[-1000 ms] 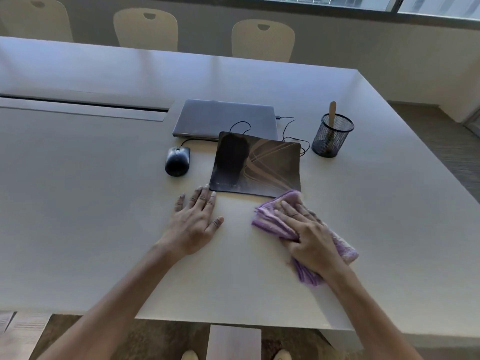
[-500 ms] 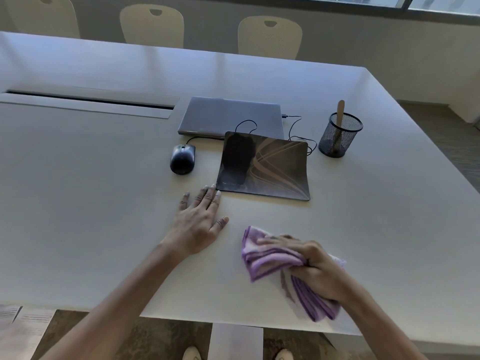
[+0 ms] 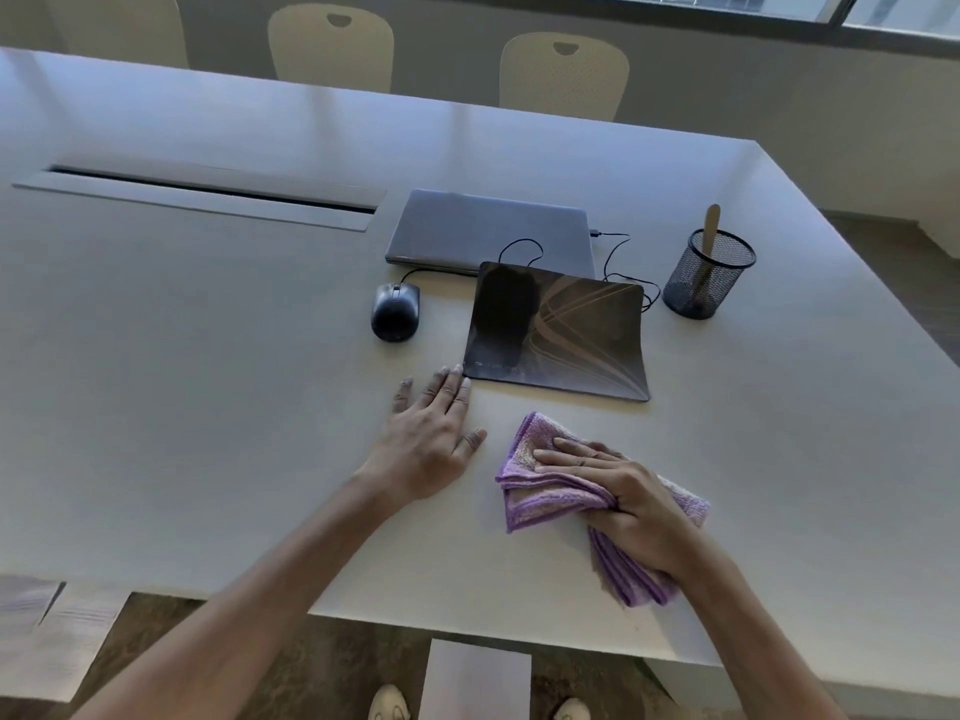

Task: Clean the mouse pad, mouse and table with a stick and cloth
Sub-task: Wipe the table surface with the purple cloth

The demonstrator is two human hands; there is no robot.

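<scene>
My right hand [image 3: 628,501] presses a bunched purple cloth [image 3: 540,485] onto the white table [image 3: 208,407], fingers spread over it and the thumb tucked into its folds. My left hand [image 3: 431,433] lies flat on the table, its fingertips at the near left corner of the dark mouse pad [image 3: 566,335]. A black wired mouse [image 3: 395,311] sits on the table left of the pad. A wooden stick [image 3: 710,228] stands in a black mesh cup [image 3: 706,278] to the right of the pad.
A closed grey laptop [image 3: 488,228] lies behind the pad with a black cable [image 3: 618,252] looping beside it. A long cable slot [image 3: 208,192] runs along the table at the left. Chairs [image 3: 563,75] stand at the far edge. The near table edge is close to my right wrist.
My right hand slid the cloth from the pad's near right corner back toward me and left, then forward again a little. My left hand stayed flat in place.
</scene>
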